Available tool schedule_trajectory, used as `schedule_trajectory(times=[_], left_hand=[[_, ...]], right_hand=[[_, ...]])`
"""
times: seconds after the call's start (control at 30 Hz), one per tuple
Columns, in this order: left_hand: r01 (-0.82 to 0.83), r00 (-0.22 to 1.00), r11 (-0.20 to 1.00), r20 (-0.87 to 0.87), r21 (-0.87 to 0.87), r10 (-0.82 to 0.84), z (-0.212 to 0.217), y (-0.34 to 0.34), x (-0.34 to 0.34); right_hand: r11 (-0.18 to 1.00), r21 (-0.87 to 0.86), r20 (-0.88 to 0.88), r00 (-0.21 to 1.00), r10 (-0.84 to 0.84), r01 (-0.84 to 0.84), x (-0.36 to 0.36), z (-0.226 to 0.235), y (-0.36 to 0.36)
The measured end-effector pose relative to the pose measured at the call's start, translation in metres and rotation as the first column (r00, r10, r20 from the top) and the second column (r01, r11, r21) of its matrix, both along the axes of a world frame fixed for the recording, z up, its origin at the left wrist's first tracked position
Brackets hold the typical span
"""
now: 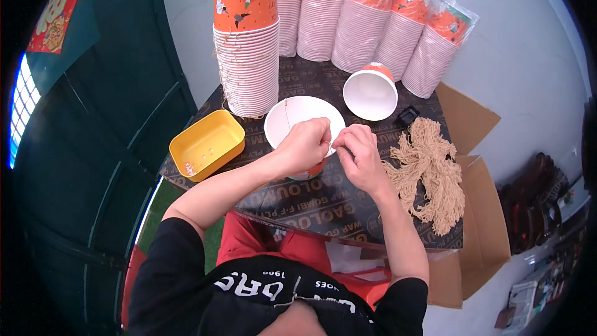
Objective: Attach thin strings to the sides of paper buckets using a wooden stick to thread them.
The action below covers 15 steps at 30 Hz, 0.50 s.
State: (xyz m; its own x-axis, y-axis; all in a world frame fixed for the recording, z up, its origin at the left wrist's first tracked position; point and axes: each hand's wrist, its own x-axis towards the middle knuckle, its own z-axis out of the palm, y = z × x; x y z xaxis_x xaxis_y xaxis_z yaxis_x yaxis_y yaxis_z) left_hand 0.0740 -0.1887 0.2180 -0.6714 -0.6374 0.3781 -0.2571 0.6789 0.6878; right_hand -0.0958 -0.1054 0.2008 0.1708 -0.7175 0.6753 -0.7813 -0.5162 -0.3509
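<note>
A white-lined paper bucket [278, 118] stands at the table's front middle, its orange outside partly showing below my hands. A thin tan string [286, 111] runs over its rim and down into the opening on the left. My left hand [305, 144] is closed in a pinch at the bucket's right rim. Just beside it, my right hand [360, 157] pinches with thumb and forefinger, the fingertips almost touching the left hand's. A short bit of string shows between the fingers; the rest is hidden by them.
A tall stack of buckets [247, 68] stands behind, with several plastic-wrapped stacks [365, 22] along the wall. A single bucket [371, 94] lies tipped on its side. Around them are a yellow tray [233, 129], a black small box [408, 116], a tan string bundle [429, 171] and a cardboard box [482, 224].
</note>
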Motion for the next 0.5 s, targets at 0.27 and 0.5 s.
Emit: schedule_trajectory(times=[0.27,0.5], left_hand=[[-0.115,0.991,0.974,0.049,-0.195,0.127,-0.002,0.006,0.0],[-0.118,0.987,0.972,0.08,-0.204,0.136,0.001,0.01,0.0]], right_hand=[[0.999,0.026,0.047,0.998,-0.04,0.038,0.005,-0.001,-0.005],[0.997,0.017,-0.024,0.997,-0.076,0.077,0.001,-0.001,-0.01]])
